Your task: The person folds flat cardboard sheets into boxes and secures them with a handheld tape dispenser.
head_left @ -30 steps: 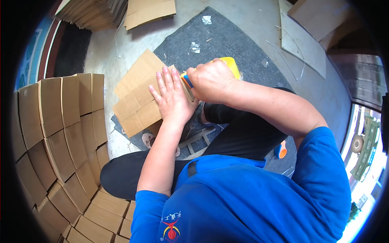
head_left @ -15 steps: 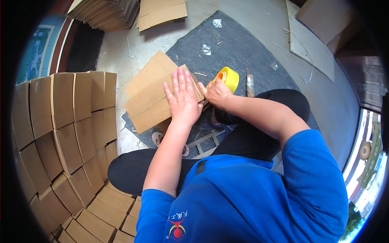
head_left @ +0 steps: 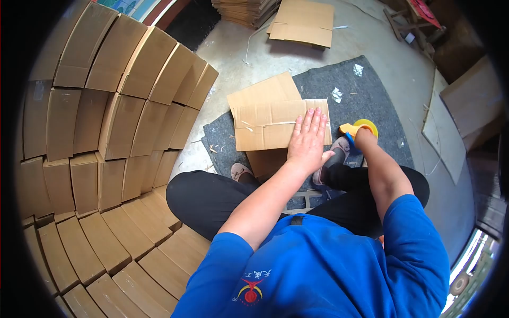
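Note:
A cardboard box (head_left: 265, 138) lies in front of me, with a central seam and light scuffs across its top face. My left hand (head_left: 307, 142) rests flat on the right part of this face, fingers stretched out. Just off the box's right end, my right hand (head_left: 366, 140) is closed around a tape dispenser (head_left: 350, 129) with an orange and blue body and a yellow roll. The fingers of that hand are partly hidden. Behind the box, a cardboard flap (head_left: 265, 90) sticks out at an angle.
Stacked cardboard boxes (head_left: 127, 132) form a wall along my left and lower left. A dark mat (head_left: 376, 100) with scraps lies beneath the work. Flat cardboard (head_left: 302, 24) is on the floor ahead. My feet and a pale frame (head_left: 305, 200) are below the box.
The whole view has shifted and turned with my head. My right hand has moved the tape dispenser slightly away from the box's end and turned it. My left hand stays flat on top.

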### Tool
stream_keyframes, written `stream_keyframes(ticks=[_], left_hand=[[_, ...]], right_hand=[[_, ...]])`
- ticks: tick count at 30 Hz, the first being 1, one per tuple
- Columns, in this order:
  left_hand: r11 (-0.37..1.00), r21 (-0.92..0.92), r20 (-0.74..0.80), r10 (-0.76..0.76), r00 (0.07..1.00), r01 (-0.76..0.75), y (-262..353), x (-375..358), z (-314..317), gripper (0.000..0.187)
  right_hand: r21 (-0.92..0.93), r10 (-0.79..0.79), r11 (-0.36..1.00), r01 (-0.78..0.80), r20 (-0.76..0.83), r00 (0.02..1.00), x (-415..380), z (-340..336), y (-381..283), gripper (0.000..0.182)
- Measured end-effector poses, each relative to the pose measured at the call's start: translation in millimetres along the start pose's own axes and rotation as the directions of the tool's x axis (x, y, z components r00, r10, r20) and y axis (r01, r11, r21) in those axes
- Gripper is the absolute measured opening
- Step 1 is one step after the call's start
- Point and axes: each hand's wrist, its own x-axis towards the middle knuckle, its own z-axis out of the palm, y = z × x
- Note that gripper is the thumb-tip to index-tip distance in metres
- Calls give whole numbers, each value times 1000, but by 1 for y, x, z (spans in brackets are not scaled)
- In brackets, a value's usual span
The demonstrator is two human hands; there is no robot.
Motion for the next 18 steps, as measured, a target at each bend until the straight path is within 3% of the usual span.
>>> stream_keyframes(ticks=[2,3,4,6,8,9,11,14,18], left_hand=[[993,-115,-5,-16,1000,15,2,6,-2,100],[993,-116,-6,-16,1000,15,1,6,-3,97],[993,-119,-10,-16,1000,15,2,6,-1,97],[993,-117,-19,-11,1000,9,-3,1,-1,95],[990,-142,-33,-7,999,2,-8,-3,-5,93],[993,-114,6,17,1000,-16,-12,-7,-6,94],[992,-118,13,-32,999,33,-23,-20,-14,94],[979,-68,18,-192,981,193,-62,-46,-30,89],[894,-1,-69,-448,891,449,-119,-85,-32,88]], right_hand=[[328,56,944,-22,-97,994,-5,-26,-25,50],[613,-10,777,141,-212,977,-3,-35,-37,54],[806,-35,505,308,-337,941,-7,-43,-52,57],[851,-104,158,502,-491,865,-39,-57,-83,57],[695,-237,337,635,-590,772,-70,-50,-104,57],[772,-193,226,594,-562,804,-58,-27,-110,55],[815,-268,173,554,-502,822,-55,-37,-105,54],[739,-279,299,604,-538,796,-41,-35,-100,54],[693,-271,309,651,-592,759,-60,-44,-114,49]])
